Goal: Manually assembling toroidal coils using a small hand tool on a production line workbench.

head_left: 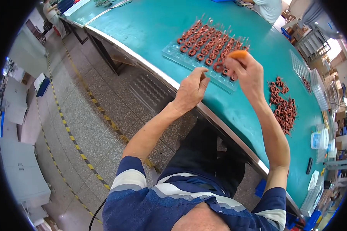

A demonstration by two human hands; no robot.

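A clear plastic tray (174,52) lies on the green table near its front edge, bearing rows of small reddish-brown ring coils (209,45) with wire leads standing up. My right hand (250,73) is over the tray's right end. Its fingers are closed on a curved orange piece (239,54), whose kind I cannot make out; the fingertips are blurred. At the near edge of the tray is my left hand (191,89), with fingers curled in and thumb close to the index finger. Whatever it may hold is hidden. A loose heap of similar coils (284,113) lies right of my right forearm.
On the right stand another clear tray (300,69), a white tub (319,139) and a black bar-shaped object (309,165). The table's metal edge (227,127) runs in front of me. Other people (266,10) are at the far side and far left.
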